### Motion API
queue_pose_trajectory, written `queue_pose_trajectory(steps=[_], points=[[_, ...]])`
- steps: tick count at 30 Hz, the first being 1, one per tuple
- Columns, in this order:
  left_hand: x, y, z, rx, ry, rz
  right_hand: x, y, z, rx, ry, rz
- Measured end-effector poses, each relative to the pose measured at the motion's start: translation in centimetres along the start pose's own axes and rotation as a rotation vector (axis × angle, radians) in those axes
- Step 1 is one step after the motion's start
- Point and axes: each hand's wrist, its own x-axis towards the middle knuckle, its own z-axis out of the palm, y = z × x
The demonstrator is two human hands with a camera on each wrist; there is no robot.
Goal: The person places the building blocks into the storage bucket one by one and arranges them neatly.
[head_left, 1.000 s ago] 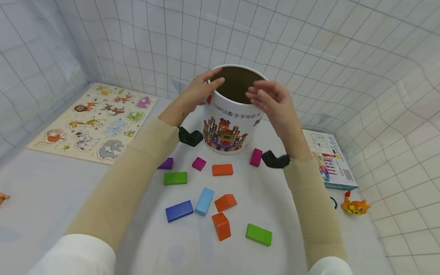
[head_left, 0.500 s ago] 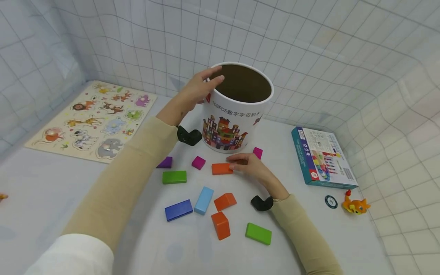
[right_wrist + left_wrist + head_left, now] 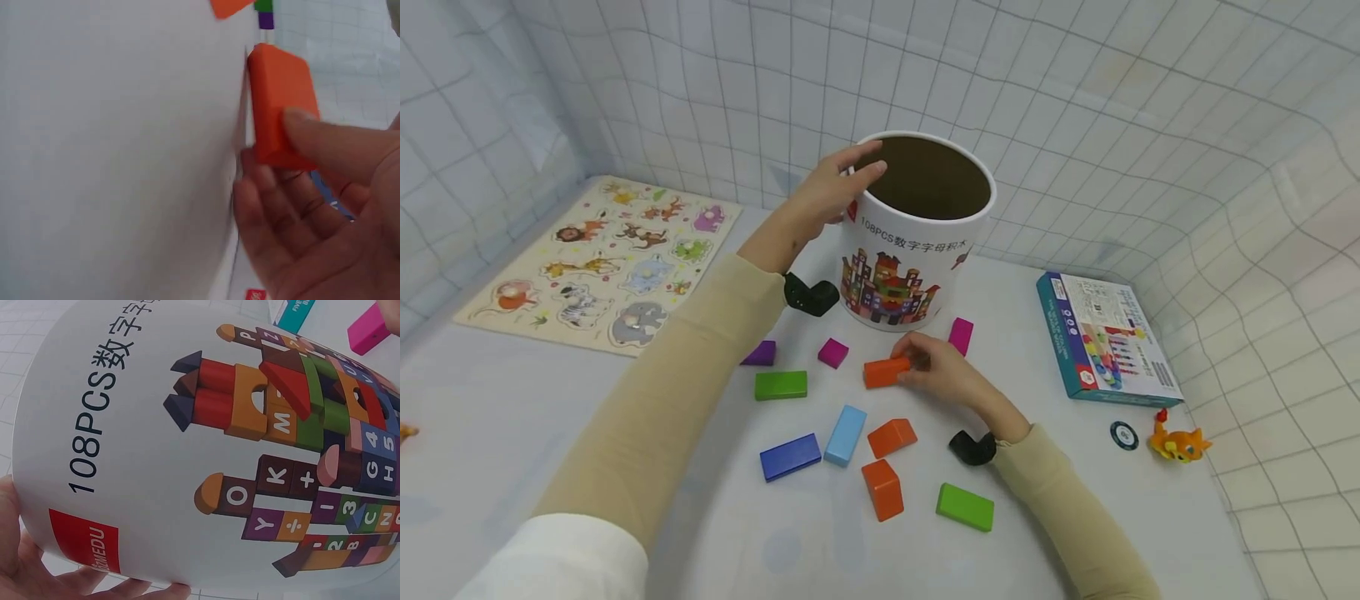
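The right hand (image 3: 943, 367) pinches one end of a smooth, oblong orange block (image 3: 882, 372), a hold its flat faces likely suit; beyond it, on the tabletop (image 3: 722, 517), stands a round, printed white bucket (image 3: 891, 246); the left hand (image 3: 829, 193) rests on its rim, fingers extended, probably steadying it.

Soft, even light in here, faint shadows on the tabletop (image 3: 1007, 358)
The gridded wall (image 3: 760, 75) stretches toward the head view's edges; the right wrist's is dimmer, orange block (image 3: 282, 94) and right hand (image 3: 331, 231) blurred.
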Motion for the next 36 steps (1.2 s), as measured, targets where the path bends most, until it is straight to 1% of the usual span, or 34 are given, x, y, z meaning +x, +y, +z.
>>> queue_pose_trajectory(steps=[2, 3, 5, 6, 8, 11, 12, 13, 14, 16, 17, 19, 21, 25, 27, 30, 33, 36], points=[[0.0, -0.1, 0.0, -0.001, -0.002, -0.001, -0.4, -1.6, -1.0, 0.035, -0.002, -0.023], [0.0, -0.2, 0.1, 0.000, -0.002, -0.001, -0.6, -2.5, -1.7, 0.071, 0.000, -0.032], [0.0, -0.3, 0.1, 0.006, -0.003, 0.001, -1.0, -4.2, -3.4, 0.169, 0.019, -0.060], [0.0, -0.3, 0.1, 0.009, -0.005, 0.001, -1.0, -4.5, -4.4, 0.223, 0.043, -0.079], [0.0, -0.4, 0.1, 0.012, -0.003, 0.001, -0.8, -5.3, -6.6, 0.375, 0.099, -0.127], [0.1, -0.4, 0.0, 0.017, -0.001, 0.004, 0.1, -6.9, -10.1, 0.629, 0.224, -0.209], [0.1, -0.4, 0.0, 0.020, 0.000, 0.005, 0.7, -7.4, -11.3, 0.709, 0.269, -0.217], [0.1, -0.4, -0.1, 0.020, 0.001, 0.007, 1.4, -7.8, -12.3, 0.785, 0.309, -0.212], [0.2, -0.4, -0.1, 0.020, 0.002, 0.009, 2.2, -8.2, -13.2, 0.837, 0.347, -0.196], [0.2, -0.5, -0.1, 0.015, 0.004, 0.008, 4.0, -8.7, -14.6, 0.897, 0.393, -0.113], [0.2, -0.6, -0.1, 0.013, 0.005, 0.008, 4.9, -8.8, -15.0, 0.893, 0.397, -0.059], [0.2, -0.7, -0.1, 0.008, 0.006, 0.002, 6.6, -8.9, -15.7, 0.837, 0.380, 0.054], [0.2, -0.9, 0.0, 0.008, 0.005, -0.001, 7.9, -8.9, -16.0, 0.730, 0.336, 0.145], [0.1, -0.9, 0.0, 0.014, 0.008, 0.004, 9.7, -9.3, -16.2, 0.490, 0.211, 0.271], [0.1, -0.8, -0.1, 0.019, 0.014, 0.007, 10.2, -9.5, -16.2, 0.369, 0.142, 0.300], [0.1, -0.6, -0.2, 0.022, 0.017, 0.008, 10.6, -9.7, -16.2, 0.256, 0.068, 0.329], [0.1, -0.6, -0.2, 0.015, 0.010, 0.010, 10.7, -9.7, -16.2, 0.215, 0.029, 0.321], [0.2, -0.6, -0.2, 0.004, 0.005, 0.011, 10.6, -9.7, -16.0, 0.249, 0.049, 0.286]])
